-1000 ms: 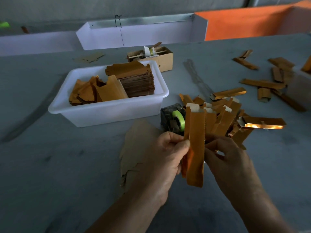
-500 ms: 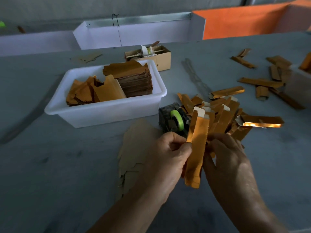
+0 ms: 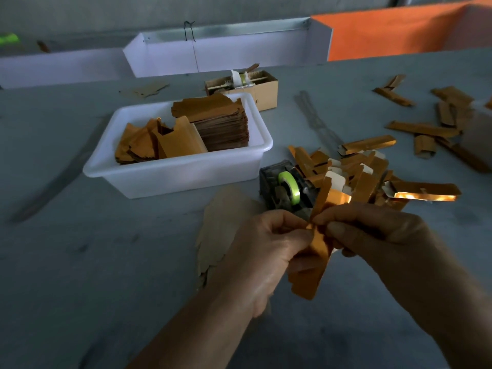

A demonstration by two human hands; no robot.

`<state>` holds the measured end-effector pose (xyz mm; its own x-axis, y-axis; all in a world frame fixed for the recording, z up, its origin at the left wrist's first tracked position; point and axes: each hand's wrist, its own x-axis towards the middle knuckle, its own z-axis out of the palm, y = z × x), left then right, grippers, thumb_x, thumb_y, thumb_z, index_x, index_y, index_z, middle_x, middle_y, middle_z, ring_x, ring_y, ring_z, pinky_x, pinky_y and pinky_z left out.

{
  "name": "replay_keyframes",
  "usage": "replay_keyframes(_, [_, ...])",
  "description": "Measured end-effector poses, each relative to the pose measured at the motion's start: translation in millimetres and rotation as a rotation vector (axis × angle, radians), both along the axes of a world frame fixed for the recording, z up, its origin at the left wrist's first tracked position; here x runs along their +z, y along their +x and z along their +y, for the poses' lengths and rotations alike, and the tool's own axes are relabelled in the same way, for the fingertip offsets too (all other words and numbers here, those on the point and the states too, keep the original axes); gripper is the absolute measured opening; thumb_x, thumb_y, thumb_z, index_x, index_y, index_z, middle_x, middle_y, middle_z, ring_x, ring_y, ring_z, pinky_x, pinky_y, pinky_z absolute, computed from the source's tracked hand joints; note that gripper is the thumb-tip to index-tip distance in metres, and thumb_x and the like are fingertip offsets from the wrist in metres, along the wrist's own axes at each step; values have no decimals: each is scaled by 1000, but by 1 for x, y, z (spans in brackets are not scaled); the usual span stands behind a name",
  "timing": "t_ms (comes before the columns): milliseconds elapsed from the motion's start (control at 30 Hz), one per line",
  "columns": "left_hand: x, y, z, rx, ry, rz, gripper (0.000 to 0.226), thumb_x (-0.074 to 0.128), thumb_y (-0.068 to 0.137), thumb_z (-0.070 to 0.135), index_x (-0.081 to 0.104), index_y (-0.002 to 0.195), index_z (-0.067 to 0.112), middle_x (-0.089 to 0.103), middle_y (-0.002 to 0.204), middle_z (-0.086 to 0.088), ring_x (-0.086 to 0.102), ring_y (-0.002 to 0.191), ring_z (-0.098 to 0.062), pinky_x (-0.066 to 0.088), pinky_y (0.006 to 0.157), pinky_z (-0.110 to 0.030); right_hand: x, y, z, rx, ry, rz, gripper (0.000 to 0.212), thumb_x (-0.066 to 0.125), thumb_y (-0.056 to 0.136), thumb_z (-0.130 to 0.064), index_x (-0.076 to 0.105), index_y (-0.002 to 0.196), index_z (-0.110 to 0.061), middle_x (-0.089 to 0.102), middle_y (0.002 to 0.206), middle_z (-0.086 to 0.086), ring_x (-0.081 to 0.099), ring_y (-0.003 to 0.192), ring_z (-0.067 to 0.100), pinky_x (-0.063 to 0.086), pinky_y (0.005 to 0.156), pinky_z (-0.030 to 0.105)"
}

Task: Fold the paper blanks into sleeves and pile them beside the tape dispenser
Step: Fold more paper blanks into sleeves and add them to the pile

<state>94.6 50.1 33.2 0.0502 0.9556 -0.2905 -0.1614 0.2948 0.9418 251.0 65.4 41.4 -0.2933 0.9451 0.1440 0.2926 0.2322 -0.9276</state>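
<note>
Both hands pinch one gold paper blank [image 3: 312,265], partly folded into a long sleeve, above the grey table. My left hand [image 3: 266,249] grips its left edge and my right hand [image 3: 372,233] grips its right edge near the middle. Just beyond it stands the black tape dispenser [image 3: 286,189] with a green roll. To the dispenser's right lies a pile of folded gold sleeves [image 3: 370,169]. A white tub [image 3: 149,177] at the left holds a stack of flat blanks [image 3: 218,121] and loose ones.
Flat brown paper sheets [image 3: 221,227] lie under my left hand. A small cardboard box [image 3: 255,86] sits behind the tub. More gold pieces [image 3: 431,121] are scattered at the far right. White troughs [image 3: 226,49] and an orange panel [image 3: 394,30] line the back edge.
The sleeve has tilted from nearly upright to leaning right, and its top has folded over. My right hand has moved up over its middle, closer to my left hand.
</note>
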Motion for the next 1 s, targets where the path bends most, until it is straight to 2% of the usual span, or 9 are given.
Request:
replay_keyframes(100, [-1,-2,-1,-6,5,25,9,63,89,7,71,89,10,74,91,-12,73,82,-20,60,71,-29,-1,-4,-2,-44,52,-125,32,62,75,-29,63,100,-49,69,81,-16,62,76,0,48,61,13])
replay_keyframes(167, [-1,-1,-3,-20,-1,25,9,63,89,9,72,88,11,75,88,-8,73,81,-18,60,72,-29,0,-6,-3,-94,64,-209,43,66,73,-29,50,108,-49,67,82,-21,63,74,-3,46,60,16])
replay_keyframes(300, [-1,-1,-5,-28,-2,7,14,64,88,10,72,78,17,75,83,-6,73,79,-17,60,73,-29,-2,-8,0,-160,20,-234,33,70,74,-25,47,94,-36,67,78,-24,63,71,-5,46,61,19])
replay_keyframes(433, [0,-2,-6,-48,0,15,12,62,89,9,72,83,13,75,85,-7,73,80,-18,60,73,-29,0,-10,-1,-168,16,-255,29,72,73,-25,50,91,-31,66,77,-27,62,69,-7,43,58,17])
replay_keyframes(567, [1,-2,-6,-67,0,27,13,63,90,18,72,85,9,75,80,-7,73,76,-18,59,70,-27,-2,-11,-1,-174,23,-289,28,72,73,-23,50,88,-30,68,71,-15,61,69,-8,43,55,14])
replay_keyframes(633, [-2,-1,-7,-51,22,66,15,63,90,20,71,83,11,74,79,-7,73,73,-19,60,69,-29,-4,-12,-1,-187,33,-307,27,73,74,-23,51,88,-29,67,68,-10,61,69,-7,45,56,15])
replay_keyframes(767, [-7,2,-9,-5,86,169,19,58,94,17,70,79,13,73,76,-8,72,69,-21,61,68,-37,-5,-12,-3,-193,43,-364,26,73,75,-25,50,87,-30,66,68,-11,60,69,-9,46,52,12])
replay_keyframes(867, [-11,6,-12,45,204,330,18,58,94,20,70,82,14,73,74,-3,72,68,-16,60,64,-30,-3,-15,-4,-207,81,-424,26,72,76,-26,48,86,-30,63,68,-13,60,65,-7,44,57,4])
replay_keyframes(1000, [-15,12,-18,138,365,410,18,59,92,16,68,77,16,70,66,-2,69,61,-16,58,55,-29,2,-18,-8,-241,135,-499,27,72,77,-29,48,89,-29,61,70,-14,57,63,-4,45,51,9])
